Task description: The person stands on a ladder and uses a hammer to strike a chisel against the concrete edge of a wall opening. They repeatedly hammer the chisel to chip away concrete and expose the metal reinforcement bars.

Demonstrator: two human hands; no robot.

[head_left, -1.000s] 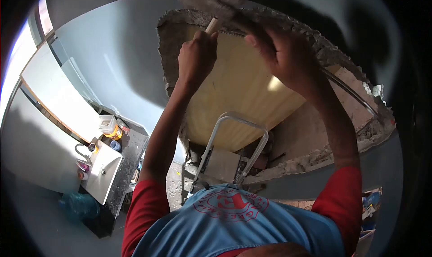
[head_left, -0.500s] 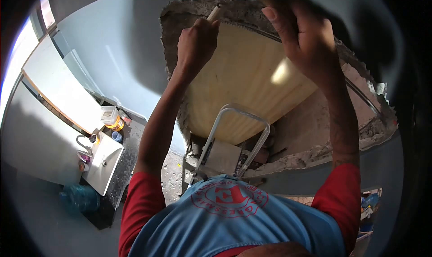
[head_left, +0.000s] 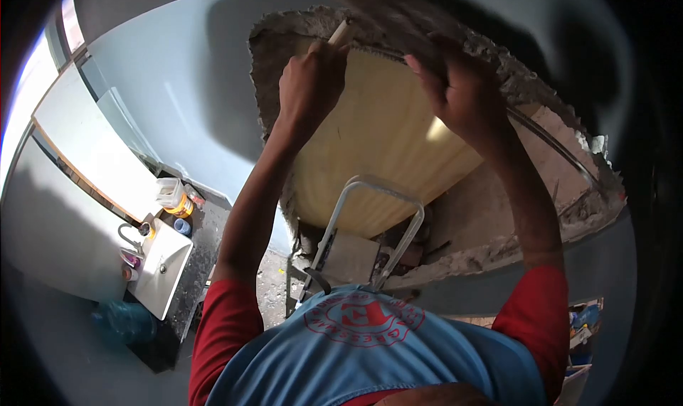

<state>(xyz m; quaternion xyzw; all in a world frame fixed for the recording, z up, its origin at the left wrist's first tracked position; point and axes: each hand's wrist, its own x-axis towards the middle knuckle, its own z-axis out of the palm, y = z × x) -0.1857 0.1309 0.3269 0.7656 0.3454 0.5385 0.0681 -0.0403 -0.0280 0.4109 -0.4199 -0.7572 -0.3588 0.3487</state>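
My left hand (head_left: 311, 86) is closed round a pale, stick-like tool (head_left: 341, 33), whose upper end meets the broken top edge of a wall opening (head_left: 274, 33). To the right, my right hand (head_left: 462, 86) grips a dark, motion-blurred object (head_left: 384, 11) that reaches up and left above the stick's top; its exact shape cannot be made out. Behind both hands, a yellowish wooden panel (head_left: 377, 129) fills much of the opening.
Below the opening stands a metal stepladder (head_left: 384, 189). At the lower left are a white sink (head_left: 162, 267), a yellow-labelled tub (head_left: 178, 205) and a blue water bottle (head_left: 128, 322). A curved conduit (head_left: 555, 146) crosses the opening's right side.
My right hand has moved left and slightly down, and the dark object in it now shows near the stick's top. My left hand has barely moved.
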